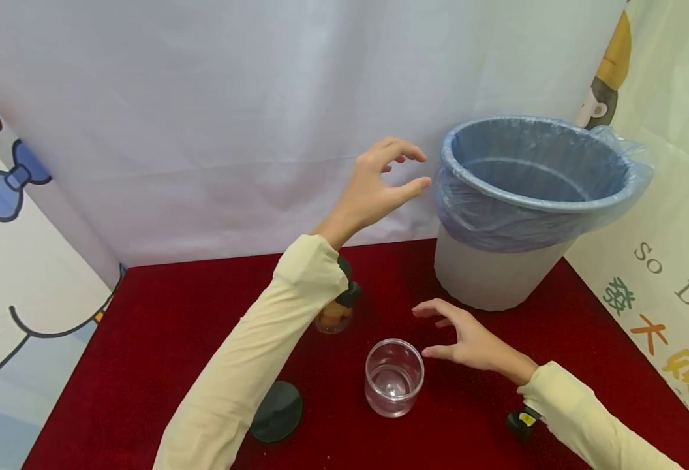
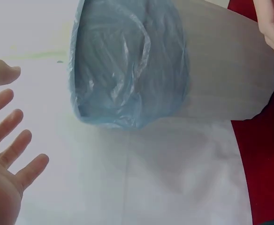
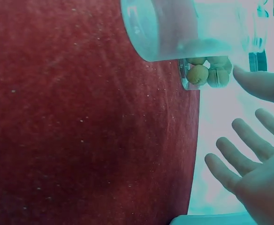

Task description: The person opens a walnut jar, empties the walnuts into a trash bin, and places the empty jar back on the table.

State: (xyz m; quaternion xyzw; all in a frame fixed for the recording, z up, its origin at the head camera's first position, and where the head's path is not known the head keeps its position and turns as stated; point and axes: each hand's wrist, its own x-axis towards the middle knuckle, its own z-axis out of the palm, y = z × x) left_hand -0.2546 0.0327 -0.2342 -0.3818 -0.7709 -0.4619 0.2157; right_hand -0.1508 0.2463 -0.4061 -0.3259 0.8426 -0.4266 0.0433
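My left hand is raised beside the near-left side of a bin, its fingers spread and loosely bent with nothing between them. Lower down, my right hand hovers just right of a clear glass jar, thumb and fingers apart. That jar stands upright, has no lid on and looks empty. Behind it, partly covered by the left sleeve, is a second clear jar with a dark top; the right wrist view shows round tan nut-like pieces inside. A dark round lid lies left of the glass jar, partly behind the sleeve.
The pale bin, lined with a blue plastic bag, stands at the back right of the red cloth. White curtains hang behind, and a printed sheet borders the right.
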